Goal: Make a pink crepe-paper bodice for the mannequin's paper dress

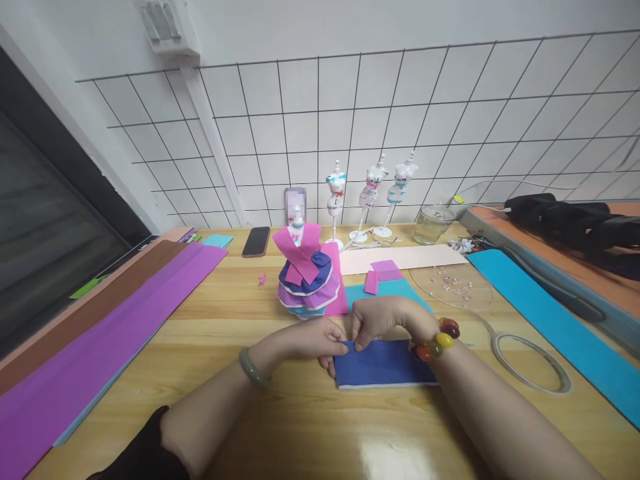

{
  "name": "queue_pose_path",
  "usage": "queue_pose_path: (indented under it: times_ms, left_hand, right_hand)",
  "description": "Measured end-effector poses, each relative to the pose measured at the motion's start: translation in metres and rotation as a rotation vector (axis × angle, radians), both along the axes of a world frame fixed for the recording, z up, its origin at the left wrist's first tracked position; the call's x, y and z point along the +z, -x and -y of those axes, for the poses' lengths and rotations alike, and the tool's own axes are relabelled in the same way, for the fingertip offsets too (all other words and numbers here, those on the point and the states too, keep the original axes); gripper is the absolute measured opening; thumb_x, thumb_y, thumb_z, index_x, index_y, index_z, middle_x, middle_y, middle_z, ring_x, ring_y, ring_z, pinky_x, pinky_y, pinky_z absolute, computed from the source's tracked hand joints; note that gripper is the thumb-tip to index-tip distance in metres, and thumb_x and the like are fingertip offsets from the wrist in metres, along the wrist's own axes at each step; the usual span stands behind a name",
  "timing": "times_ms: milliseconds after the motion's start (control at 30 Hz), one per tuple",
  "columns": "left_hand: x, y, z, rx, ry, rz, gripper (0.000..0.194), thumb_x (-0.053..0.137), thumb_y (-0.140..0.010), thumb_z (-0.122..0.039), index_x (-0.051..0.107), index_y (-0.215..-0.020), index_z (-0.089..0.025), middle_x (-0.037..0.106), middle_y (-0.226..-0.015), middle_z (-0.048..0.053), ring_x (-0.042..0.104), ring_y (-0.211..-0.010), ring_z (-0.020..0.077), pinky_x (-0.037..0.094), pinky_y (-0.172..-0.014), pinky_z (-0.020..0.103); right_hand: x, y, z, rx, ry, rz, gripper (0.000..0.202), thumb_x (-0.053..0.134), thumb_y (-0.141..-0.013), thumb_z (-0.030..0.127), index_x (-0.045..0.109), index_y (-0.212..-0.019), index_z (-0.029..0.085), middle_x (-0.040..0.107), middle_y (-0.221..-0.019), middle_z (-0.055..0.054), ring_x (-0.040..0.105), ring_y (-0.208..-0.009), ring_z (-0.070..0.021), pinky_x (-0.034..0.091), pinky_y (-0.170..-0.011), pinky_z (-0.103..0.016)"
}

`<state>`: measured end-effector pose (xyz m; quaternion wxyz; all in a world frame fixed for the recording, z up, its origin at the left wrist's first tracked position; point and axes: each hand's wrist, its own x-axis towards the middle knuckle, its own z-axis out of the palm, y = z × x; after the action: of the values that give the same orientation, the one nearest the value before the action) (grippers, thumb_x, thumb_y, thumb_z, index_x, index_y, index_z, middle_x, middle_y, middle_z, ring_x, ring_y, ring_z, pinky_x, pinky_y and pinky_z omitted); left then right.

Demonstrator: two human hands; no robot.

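Note:
A dark blue strip of crepe paper (pixel 385 365) with a white lower edge lies low over the table in front of me. My left hand (pixel 323 340) pinches its upper left corner, thumb on top and fingers partly beneath. Close beside it, my right hand (pixel 375 323) is closed on the same upper edge, its thumb pressed on the strip. Just beyond my hands stands a mini dress form (pixel 297 235) wearing a pink crossed top (pixel 303 257) and a tiered skirt (pixel 307 287) in blue, purple and light blue. The right wrist partly hides the strip's right end.
Three bare mini dress forms (pixel 370 193) stand at the back. Beside them are a phone (pixel 256 242) and a glass jar (pixel 433 223). Purple paper (pixel 115 347) lies left, blue paper (pixel 550 320) right. A magnifier (pixel 533 363) and teal paper (pixel 400 290) lie near my right hand.

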<state>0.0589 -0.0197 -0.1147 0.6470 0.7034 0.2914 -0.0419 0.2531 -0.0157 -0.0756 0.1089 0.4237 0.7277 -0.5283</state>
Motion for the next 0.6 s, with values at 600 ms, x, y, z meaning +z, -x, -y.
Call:
queue_pose_path:
  times_ms: [600]
  left_hand:
    - [0.0064, -0.0011, 0.0029, 0.012, 0.004, -0.013, 0.018, 0.056, -0.082, -0.029, 0.058, -0.071, -0.016, 0.063, -0.051, -0.002, 0.063, -0.051, 0.0112, 0.048, -0.057, 0.021]
  right_hand:
    - [-0.0001, 0.0026, 0.0008, 0.039, -0.037, -0.015, 0.021, 0.071, -0.062, 0.034, 0.074, -0.075, 0.018, 0.055, -0.059, 0.005, 0.044, -0.055, -0.0107, 0.041, -0.060, -0.024]
